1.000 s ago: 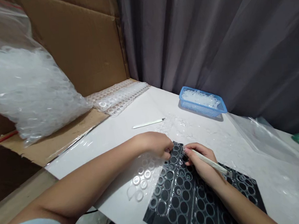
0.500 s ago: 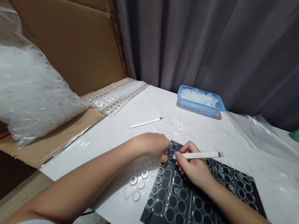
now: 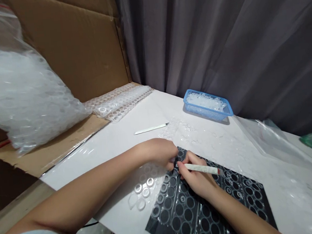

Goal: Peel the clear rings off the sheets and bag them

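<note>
A clear bag of rings (image 3: 20,103) lay on cardboard at the left. The left hand (image 3: 161,153) pinched the film sheet (image 3: 162,189) over the black mat (image 3: 234,197) on the table (image 3: 145,118). The right hand (image 3: 196,179) had its fingers clamped on a white tool (image 3: 202,169). A blue basket (image 3: 206,105) sat beyond.

Small assembly workshop — bagged plastic rings (image 3: 20,103), cardboard (image 3: 79,47), parts basket (image 3: 206,105).

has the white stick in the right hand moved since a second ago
Yes. The white stick has swung: against the black mat, its tip now sits nearer the left hand, at the mat's far-left corner.
</note>
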{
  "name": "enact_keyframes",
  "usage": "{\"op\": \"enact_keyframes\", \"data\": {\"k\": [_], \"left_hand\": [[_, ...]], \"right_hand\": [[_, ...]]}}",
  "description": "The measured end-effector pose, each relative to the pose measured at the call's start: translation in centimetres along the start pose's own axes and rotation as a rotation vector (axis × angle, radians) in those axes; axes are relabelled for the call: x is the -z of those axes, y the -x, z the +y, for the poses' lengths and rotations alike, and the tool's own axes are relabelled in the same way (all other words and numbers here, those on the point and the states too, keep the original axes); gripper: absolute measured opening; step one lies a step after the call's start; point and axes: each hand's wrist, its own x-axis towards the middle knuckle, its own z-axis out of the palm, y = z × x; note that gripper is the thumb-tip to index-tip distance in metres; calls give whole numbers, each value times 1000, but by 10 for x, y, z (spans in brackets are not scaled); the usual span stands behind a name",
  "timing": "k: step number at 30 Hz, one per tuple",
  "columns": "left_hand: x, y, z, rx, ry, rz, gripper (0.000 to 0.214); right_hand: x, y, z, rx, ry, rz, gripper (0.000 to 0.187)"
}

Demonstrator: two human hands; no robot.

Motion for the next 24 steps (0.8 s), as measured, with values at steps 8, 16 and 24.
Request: {"op": "enact_keyframes", "data": {"k": [8,16,24], "left_hand": [[37,35,-12,-120,190,219,11],[12,13,4,-12,47,-87,11],[6,12,10,134,128,-177,11]], "right_hand": [[2,4,0,35,-18,32,25],[3,8,-3,40,-20,-55,24],[6,8,-11,-25,12,-124,22]]}}
